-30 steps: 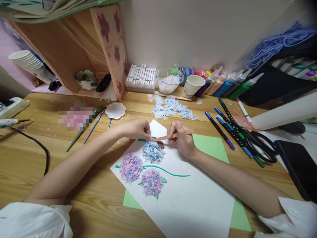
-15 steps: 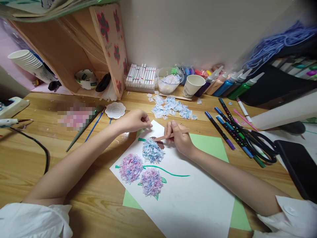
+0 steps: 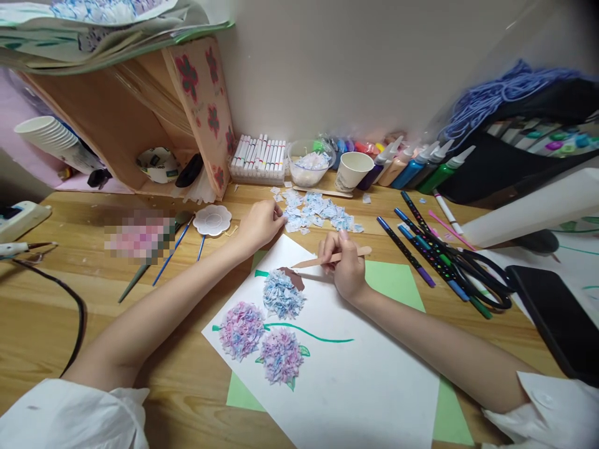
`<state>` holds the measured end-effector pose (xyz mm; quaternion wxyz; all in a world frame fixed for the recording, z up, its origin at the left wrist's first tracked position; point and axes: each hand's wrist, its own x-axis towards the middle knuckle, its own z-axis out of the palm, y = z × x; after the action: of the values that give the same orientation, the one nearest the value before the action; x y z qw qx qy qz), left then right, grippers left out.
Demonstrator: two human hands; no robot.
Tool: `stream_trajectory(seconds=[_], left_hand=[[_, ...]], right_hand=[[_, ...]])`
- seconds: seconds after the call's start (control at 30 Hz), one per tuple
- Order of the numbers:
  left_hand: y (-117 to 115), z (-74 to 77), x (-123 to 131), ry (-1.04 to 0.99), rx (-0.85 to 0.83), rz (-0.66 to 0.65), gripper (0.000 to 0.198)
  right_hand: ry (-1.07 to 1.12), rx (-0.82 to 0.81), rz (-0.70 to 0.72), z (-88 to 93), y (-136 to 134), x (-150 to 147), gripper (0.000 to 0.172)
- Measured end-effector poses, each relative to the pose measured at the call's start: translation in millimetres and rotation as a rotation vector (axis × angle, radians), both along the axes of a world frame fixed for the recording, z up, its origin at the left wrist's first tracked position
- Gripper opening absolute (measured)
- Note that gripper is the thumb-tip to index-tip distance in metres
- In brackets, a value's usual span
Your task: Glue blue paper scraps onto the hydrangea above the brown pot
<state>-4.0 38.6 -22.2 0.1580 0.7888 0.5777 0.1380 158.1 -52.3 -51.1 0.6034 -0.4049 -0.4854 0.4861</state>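
My right hand [image 3: 345,265] grips a flat wooden craft stick [image 3: 309,263], its pointed end over a brown patch [image 3: 296,279] beside the blue paper flower [image 3: 283,295]. My left hand [image 3: 262,223] has its fingers drawn together at the left edge of the loose blue and white paper scraps [image 3: 318,209]; whatever lies between the fingertips is hidden. On the white sheet [image 3: 365,386] are two pink-purple paper flowers, one on the left [image 3: 242,330] and one lower down [image 3: 282,355], with green drawn stems and leaves. Green paper [image 3: 393,284] lies under the sheet.
Along the wall stand a box of markers [image 3: 258,156], a clear bowl [image 3: 309,171], a paper cup [image 3: 354,169] and paint bottles [image 3: 412,168]. Pens [image 3: 406,249], black scissors [image 3: 486,280] and a phone [image 3: 552,318] lie at right. Brushes [image 3: 174,249] and a flower-shaped palette [image 3: 212,221] lie at left.
My left hand has moved from above the sheet's top corner to the paper scraps. My right hand and the stick have shifted slightly away from the blue flower, showing more brown patch. The view has tilted up.
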Motion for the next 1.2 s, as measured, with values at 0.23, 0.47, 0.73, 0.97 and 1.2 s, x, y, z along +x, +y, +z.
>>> stream_trajectory(seconds=[0.23, 0.47, 0.73, 0.97, 1.2], left_hand=[[10.3, -3.1, -3.3, -0.041, -0.122, 0.017, 0.017], [8.6, 0.0, -19.7, -0.259, -0.143, 0.018, 0.021], [-10.2, 16.8, -34.3, -0.572, -0.331, -0.020, 0.031], [-32.5, 31.3, -35.2, -0.372, -0.662, -0.236, 0.023], [-41.7, 26.2, -28.6, -0.153, -0.574, -0.294, 0.020]], right_hand=[[0.024, 0.004, 0.022, 0.8, -0.8, -0.5, 0.056], [0.039, 0.004, 0.027, 1.3, -1.1, -0.4, 0.056], [0.086, 0.015, 0.013, 0.4, -1.1, 0.2, 0.055], [0.178, 0.031, 0.010, 2.3, 1.7, 1.1, 0.053], [0.029, -0.096, 0.086, 2.8, 1.8, -1.3, 0.055]])
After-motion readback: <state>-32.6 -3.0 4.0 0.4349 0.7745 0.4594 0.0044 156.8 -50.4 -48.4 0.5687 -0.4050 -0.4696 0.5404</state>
